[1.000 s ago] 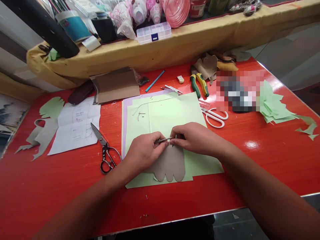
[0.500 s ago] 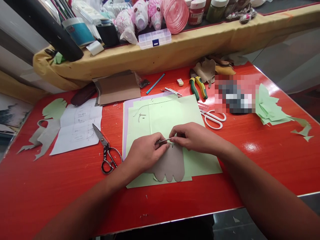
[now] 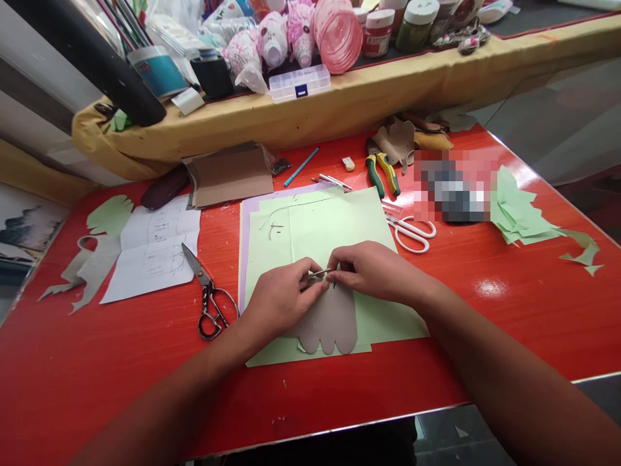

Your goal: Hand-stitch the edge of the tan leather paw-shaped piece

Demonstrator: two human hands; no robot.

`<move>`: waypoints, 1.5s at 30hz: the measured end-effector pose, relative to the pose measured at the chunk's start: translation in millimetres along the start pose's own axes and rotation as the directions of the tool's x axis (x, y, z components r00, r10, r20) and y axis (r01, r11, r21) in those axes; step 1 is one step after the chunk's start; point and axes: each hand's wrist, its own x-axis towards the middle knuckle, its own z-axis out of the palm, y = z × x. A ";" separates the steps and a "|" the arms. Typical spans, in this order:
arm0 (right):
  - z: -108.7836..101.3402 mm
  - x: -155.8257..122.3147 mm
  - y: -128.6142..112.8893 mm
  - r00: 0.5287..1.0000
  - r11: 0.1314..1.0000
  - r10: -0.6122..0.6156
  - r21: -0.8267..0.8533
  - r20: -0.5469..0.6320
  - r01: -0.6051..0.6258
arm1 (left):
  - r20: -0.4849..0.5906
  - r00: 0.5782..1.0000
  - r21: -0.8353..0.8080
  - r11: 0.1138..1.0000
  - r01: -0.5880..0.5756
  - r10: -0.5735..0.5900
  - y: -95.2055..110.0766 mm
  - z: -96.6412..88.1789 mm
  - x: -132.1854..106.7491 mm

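A grey-brown cut-out piece (image 3: 332, 320) with a scalloped lower edge lies on light green paper (image 3: 334, 220). My left hand (image 3: 284, 294) is closed over its upper left part and pinches a thin, shiny metal tool (image 3: 317, 274), whose exact kind I cannot make out. My right hand (image 3: 371, 268) meets it at the piece's upper edge, thumb and fingers pinched together by the tool's tip. What lies between those right fingertips is too small to tell. Just below them a small dark notch or mark shows on the piece.
Black-handled scissors (image 3: 208, 301) lie left of the paper, white-handled scissors (image 3: 412, 233) on its right. Pliers (image 3: 381, 173), a blue pen (image 3: 301, 167) and an eraser (image 3: 348, 164) are behind. A printed sheet (image 3: 155, 249) lies left; green paper scraps (image 3: 521, 207) lie right. Jars stand on the back ledge.
The view has shifted slightly. Both hands stay at the piece's upper edge, and the right fingertips have moved very slightly left along the metal tool.
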 end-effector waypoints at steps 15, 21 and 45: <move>-0.5 -1.7 -1.5 1.000 1.000 -0.015 -0.018 0.023 0.016 | 0.008 1.000 0.019 1.000 -0.007 0.007 3.8 -1.8 -1.0; -2.9 -3.2 -3.6 0.999 0.999 -0.022 -0.026 0.032 0.023 | -0.035 0.996 -0.209 0.973 -0.093 0.088 0.8 -10.6 -3.2; -1.8 -1.8 -1.6 0.999 0.999 -0.025 -0.039 0.025 0.026 | -0.204 0.968 -0.471 0.852 -0.229 0.148 -4.1 0.8 -25.1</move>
